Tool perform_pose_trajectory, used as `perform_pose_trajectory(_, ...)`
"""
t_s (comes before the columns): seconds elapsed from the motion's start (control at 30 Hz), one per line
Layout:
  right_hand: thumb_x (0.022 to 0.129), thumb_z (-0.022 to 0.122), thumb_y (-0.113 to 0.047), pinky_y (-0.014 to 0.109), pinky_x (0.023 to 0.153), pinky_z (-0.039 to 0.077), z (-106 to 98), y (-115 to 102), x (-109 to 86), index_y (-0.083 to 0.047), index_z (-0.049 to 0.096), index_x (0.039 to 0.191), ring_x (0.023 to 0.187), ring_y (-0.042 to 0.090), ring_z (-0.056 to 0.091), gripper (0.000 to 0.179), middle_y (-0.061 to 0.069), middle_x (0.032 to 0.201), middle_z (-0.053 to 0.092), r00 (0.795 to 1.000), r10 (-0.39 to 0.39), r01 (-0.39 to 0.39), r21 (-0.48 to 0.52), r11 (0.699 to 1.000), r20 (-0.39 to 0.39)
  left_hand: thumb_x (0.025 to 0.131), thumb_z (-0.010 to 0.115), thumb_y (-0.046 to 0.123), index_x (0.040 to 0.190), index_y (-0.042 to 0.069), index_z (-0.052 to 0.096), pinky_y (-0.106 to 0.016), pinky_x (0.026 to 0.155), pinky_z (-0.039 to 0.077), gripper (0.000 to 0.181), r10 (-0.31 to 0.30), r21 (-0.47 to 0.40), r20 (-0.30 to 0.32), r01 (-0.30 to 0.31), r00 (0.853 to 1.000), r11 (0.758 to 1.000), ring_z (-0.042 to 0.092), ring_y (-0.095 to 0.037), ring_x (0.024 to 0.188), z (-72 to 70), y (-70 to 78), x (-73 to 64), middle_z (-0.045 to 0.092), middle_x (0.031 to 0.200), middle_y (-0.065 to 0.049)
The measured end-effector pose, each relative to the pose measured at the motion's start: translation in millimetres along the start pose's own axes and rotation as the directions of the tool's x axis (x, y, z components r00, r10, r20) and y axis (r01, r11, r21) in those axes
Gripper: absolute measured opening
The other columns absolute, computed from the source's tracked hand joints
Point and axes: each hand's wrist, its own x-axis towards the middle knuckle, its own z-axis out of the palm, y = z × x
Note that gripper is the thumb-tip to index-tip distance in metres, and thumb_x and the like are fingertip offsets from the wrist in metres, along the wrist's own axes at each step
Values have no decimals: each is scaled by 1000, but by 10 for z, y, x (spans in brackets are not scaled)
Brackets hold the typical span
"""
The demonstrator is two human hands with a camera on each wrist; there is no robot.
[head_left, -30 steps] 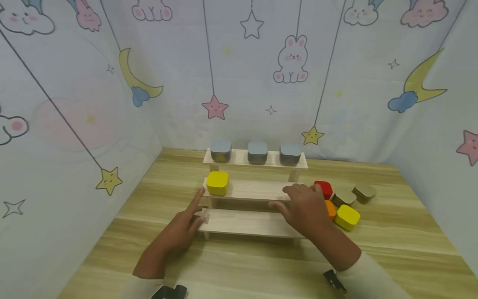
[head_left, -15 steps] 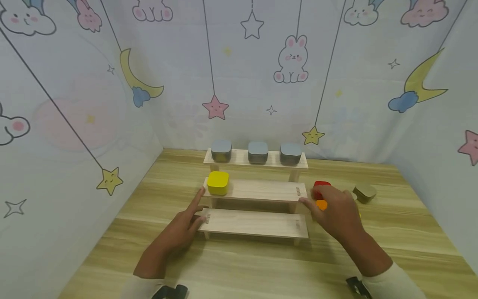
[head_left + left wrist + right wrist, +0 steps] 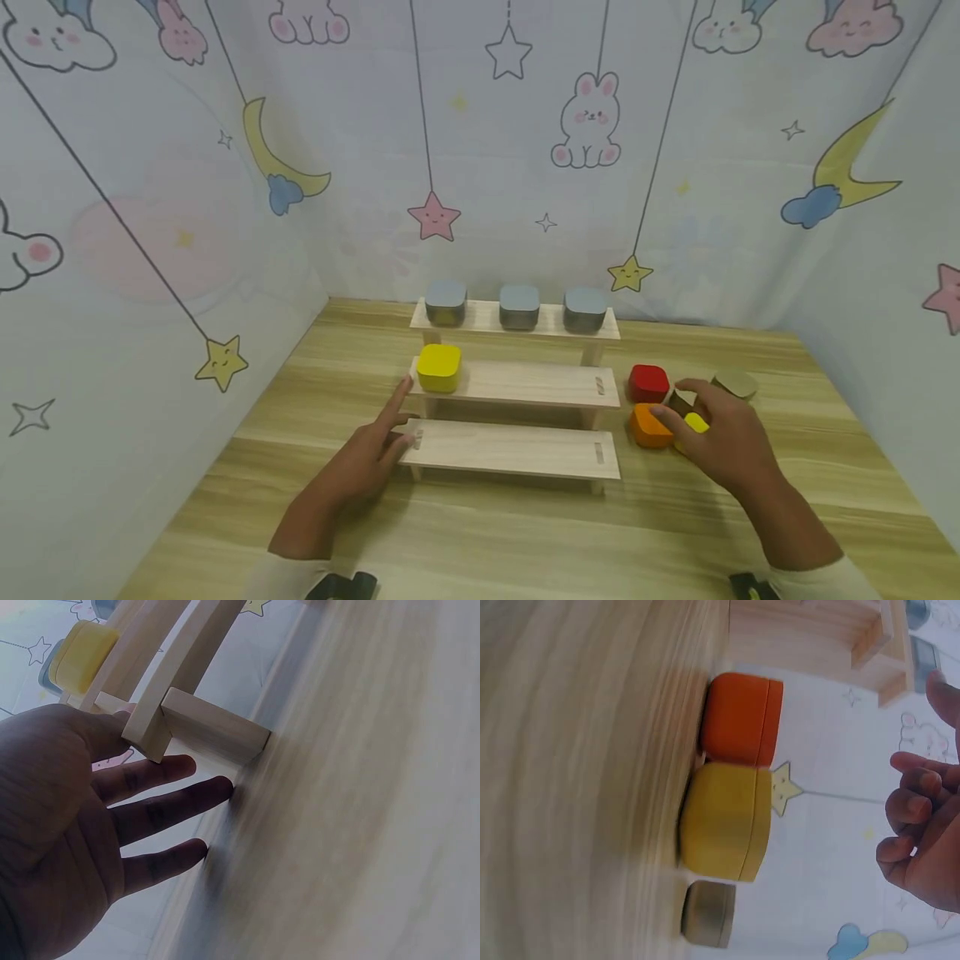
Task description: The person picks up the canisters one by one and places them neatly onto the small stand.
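My left hand (image 3: 363, 454) lies at the left end of a pale three-step wooden shelf (image 3: 517, 380). Its fingers are spread, and the left wrist view has the thumb against a board's end. A yellow rounded block (image 3: 439, 368) sits at the left of the middle step. Over the loose blocks on the right, my right hand (image 3: 726, 437) holds nothing, thumb and index finger apart. Below it are a red block (image 3: 648, 383), an orange block (image 3: 649, 426), a second yellow block (image 3: 724, 821) and a brown block (image 3: 680, 402), the last two partly hidden by the hand.
Three grey blocks (image 3: 520, 307) stand spaced along the top step. An olive block (image 3: 736, 382) lies behind my right hand on the wood-grain table (image 3: 480, 533). Patterned cloth walls (image 3: 510, 183) enclose the table's back and sides.
My right hand has drawn away from the shelf's right end to over the loose blocks, uncovering the red and orange ones. My left hand has stayed in place.
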Motion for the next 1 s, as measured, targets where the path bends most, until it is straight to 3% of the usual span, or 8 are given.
perform_pose_trajectory(0.2, 100, 81, -39, 26, 53, 28, -95, 170, -50, 1, 69, 133, 57, 7, 26, 53, -1, 70, 40, 990, 121, -122, 5, 992, 78, 114, 58, 14, 176, 43, -5, -63, 121, 47, 92, -22, -1, 6, 22, 1000, 1000, 71, -39, 133, 14, -1, 6, 58, 160, -25)
perform_pose_trajectory(0.37, 107, 68, -53, 28, 50, 31, -142, 289, -52, 4, 60, 145, 56, 13, 33, 69, 3, 70, 44, 945, 242, -246, -7, 969, 220, 114, 58, 14, 175, 45, -5, -62, 120, 48, 93, -37, -7, 5, 37, 999, 999, 71, -39, 133, 12, 12, 6, 58, 160, -24)
perform_pose_trajectory(0.67, 105, 73, -49, 31, 52, 34, -111, 637, -53, 2, 55, 153, 55, 8, 28, 73, -5, 65, 36, 892, 282, -345, 130, 929, 353, 114, 58, 14, 176, 42, -4, -63, 120, 48, 91, -30, -6, 6, 30, 1000, 1000, 70, -39, 134, 6, 3, -13, 57, 160, -25)
perform_pose_trajectory(0.7, 104, 74, -51, 31, 51, 34, -120, 671, -52, 1, 53, 153, 55, 9, 28, 75, -4, 65, 36, 881, 295, -366, 135, 921, 370, 114, 58, 15, 176, 42, -4, -63, 120, 48, 91, -32, -11, 8, 33, 999, 999, 70, -39, 134, 6, 7, -13, 57, 160, -25)
perform_pose_trajectory(0.77, 102, 74, -55, 32, 55, 43, -144, 731, -51, 1, 50, 155, 61, 16, 50, 81, 10, 73, 56, 851, 325, -405, 119, 907, 413, 114, 57, 15, 177, 40, -3, -63, 120, 48, 90, -23, -5, 10, 23, 1000, 1000, 71, -39, 134, 2, 4, -12, 57, 160, -25)
perform_pose_trajectory(0.83, 101, 73, -59, 37, 63, 54, -148, 799, -41, 2, 43, 158, 81, 33, 68, 89, 31, 98, 69, 807, 354, -443, 89, 892, 472, 115, 57, 15, 177, 39, -2, -63, 120, 49, 89, -20, 1, 8, 20, 1000, 1000, 71, -39, 133, -5, 4, -12, 58, 160, -25)
perform_pose_trajectory(0.93, 99, 74, -63, 46, 79, 61, -129, 887, -36, 5, 34, 161, 114, 49, 69, 100, 44, 137, 62, 749, 375, -467, 35, 883, 546, 115, 57, 16, 177, 37, -2, -62, 119, 50, 89, -9, 0, 8, 9, 1000, 1000, 72, -39, 132, -16, -5, -8, 58, 160, -25)
perform_pose_trajectory(1.0, 97, 77, -62, 45, 79, 61, -109, 933, -32, 7, 31, 161, 109, 44, 70, 105, 41, 133, 63, 726, 384, -475, 12, 880, 570, 115, 57, 17, 177, 38, -2, -63, 119, 50, 88, -6, -8, 11, 6, 1000, 1000, 72, -39, 132, -11, -7, -3, 57, 160, -25)
